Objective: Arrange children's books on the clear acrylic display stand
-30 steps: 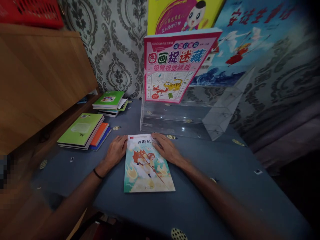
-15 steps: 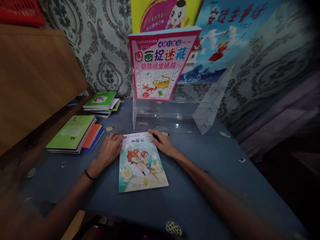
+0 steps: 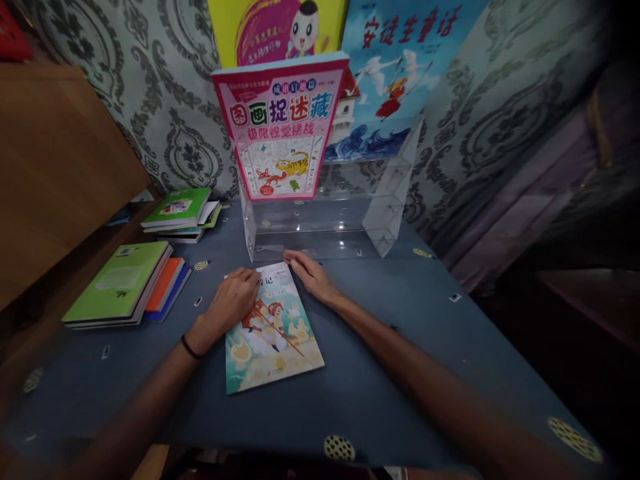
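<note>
A thin paperback book (image 3: 275, 363) with a teal and cream illustrated cover lies face up on the table, tilted slightly. My left hand (image 3: 235, 297), a black band at its wrist, rests on the upper left of the cover and hides part of the title. Its fingers lie over the book without gripping it. Beside the top right corner is my right hand (image 3: 311, 277), fingers stretched out along the edge; whether they touch the book is hard to tell. Just behind stands a clear acrylic book rack (image 3: 320, 243), holding a pink picture book (image 3: 280, 127) in front.
A yellow book (image 3: 227, 33) and a blue book (image 3: 380, 87) stand higher in the rack. Two book stacks, one near (image 3: 117, 283) and one farther back (image 3: 177, 208), lie left on the dark blue table (image 3: 400, 400). A wooden cabinet (image 3: 65, 153) borders the left side.
My left hand has slid right from the book's left edge onto its cover. My right hand has shifted off the cover to its corner. The view has turned somewhat right.
</note>
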A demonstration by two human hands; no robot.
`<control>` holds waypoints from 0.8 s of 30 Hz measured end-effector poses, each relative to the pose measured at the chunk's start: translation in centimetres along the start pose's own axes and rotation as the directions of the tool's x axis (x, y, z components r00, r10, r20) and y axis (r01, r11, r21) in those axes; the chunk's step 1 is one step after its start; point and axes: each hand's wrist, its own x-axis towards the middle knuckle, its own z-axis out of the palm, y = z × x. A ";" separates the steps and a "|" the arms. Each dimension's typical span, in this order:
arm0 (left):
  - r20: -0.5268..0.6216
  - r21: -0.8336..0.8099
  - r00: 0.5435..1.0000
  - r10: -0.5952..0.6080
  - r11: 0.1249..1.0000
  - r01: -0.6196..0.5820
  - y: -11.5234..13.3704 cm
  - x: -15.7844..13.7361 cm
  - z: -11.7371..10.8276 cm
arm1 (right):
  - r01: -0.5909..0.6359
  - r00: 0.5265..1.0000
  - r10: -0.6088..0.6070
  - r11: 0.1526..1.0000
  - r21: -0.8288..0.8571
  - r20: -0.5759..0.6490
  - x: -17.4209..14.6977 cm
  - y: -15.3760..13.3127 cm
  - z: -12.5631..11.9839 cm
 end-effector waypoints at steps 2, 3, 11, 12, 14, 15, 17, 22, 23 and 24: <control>-0.001 -0.045 1.000 0.022 0.999 -0.022 0.2 0.7 0.2 | -0.005 1.000 0.005 1.000 0.019 -0.013 0.0 0.0 0.1; -0.004 -0.074 0.999 0.035 0.997 -0.036 0.2 1.0 0.4 | -0.008 1.000 0.009 1.000 0.030 -0.018 0.0 0.0 0.1; -0.046 -0.250 0.982 0.181 0.950 -0.187 0.2 3.5 1.7 | -0.011 0.997 0.016 0.998 0.066 -0.074 0.1 0.2 0.3; -0.043 -0.260 0.980 0.197 0.945 -0.201 0.3 3.7 1.8 | -0.010 0.997 0.016 0.997 0.071 -0.079 0.1 0.2 0.4; -0.038 -0.272 0.974 0.222 0.936 -0.224 0.4 4.1 2.0 | -0.010 0.996 0.017 0.997 0.079 -0.083 0.1 0.3 0.4; -0.037 -0.275 0.973 0.229 0.933 -0.231 0.5 4.2 2.1 | -0.010 0.996 0.017 0.997 0.082 -0.084 0.2 0.4 0.4; -0.042 -0.276 0.972 0.232 0.932 -0.234 0.5 4.4 2.4 | -0.006 0.996 0.013 0.997 0.079 -0.086 0.2 0.5 0.4; -0.068 -0.271 0.972 0.223 0.934 -0.233 0.3 4.4 3.0 | 0.002 0.995 0.005 0.998 0.069 -0.100 0.2 0.6 0.4; -0.071 -0.271 0.973 0.221 0.934 -0.232 0.3 4.4 3.1 | 0.002 0.995 0.005 0.997 0.071 -0.099 0.2 0.5 0.4; -0.072 -0.270 0.973 0.219 0.935 -0.231 0.2 4.4 3.1 | 0.001 0.995 0.007 0.997 0.073 -0.098 0.2 0.5 0.4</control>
